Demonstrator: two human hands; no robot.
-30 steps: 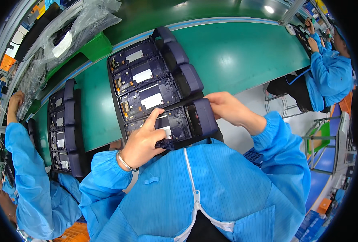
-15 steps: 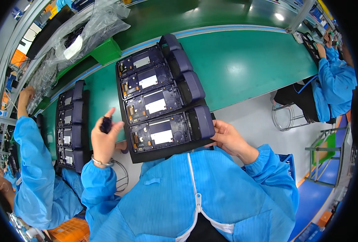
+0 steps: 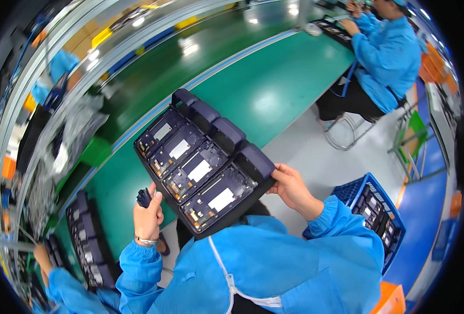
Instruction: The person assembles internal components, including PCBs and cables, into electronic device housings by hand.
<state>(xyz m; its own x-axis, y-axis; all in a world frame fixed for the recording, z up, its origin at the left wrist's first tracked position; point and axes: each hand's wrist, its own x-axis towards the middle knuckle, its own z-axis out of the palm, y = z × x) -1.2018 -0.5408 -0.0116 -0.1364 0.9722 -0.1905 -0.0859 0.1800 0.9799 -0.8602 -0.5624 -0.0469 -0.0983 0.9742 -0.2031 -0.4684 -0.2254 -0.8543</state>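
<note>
In front of me a black tray [image 3: 219, 222] carries a row of several dark plastic device housings [image 3: 221, 199], with white rectangles and small orange-brown connectors inside. It sits at a slant, its near end past the bench edge by my jacket. My right hand [image 3: 295, 191] is closed round its near right corner, thumb on top. Beside the tray's left edge, my left hand [image 3: 148, 217] is closed on a bunch of small black parts [image 3: 143, 198], whose kind is too small to make out. Whether that hand also touches the tray, I cannot tell.
A second row of housings [image 3: 88, 240] lies on the green bench [image 3: 266, 107] at left, near a co-worker's arm [image 3: 67, 288]. Right of me stands a blue basket [image 3: 355, 191] holding similar parts. Another co-worker [image 3: 386, 57] sits at the far right. A green bin [image 3: 95, 152] borders the bench.
My view has swung right, bringing the blue basket into fuller sight. The tray has turned and its near end tilts toward my right hand. My left hand still holds the black parts.
</note>
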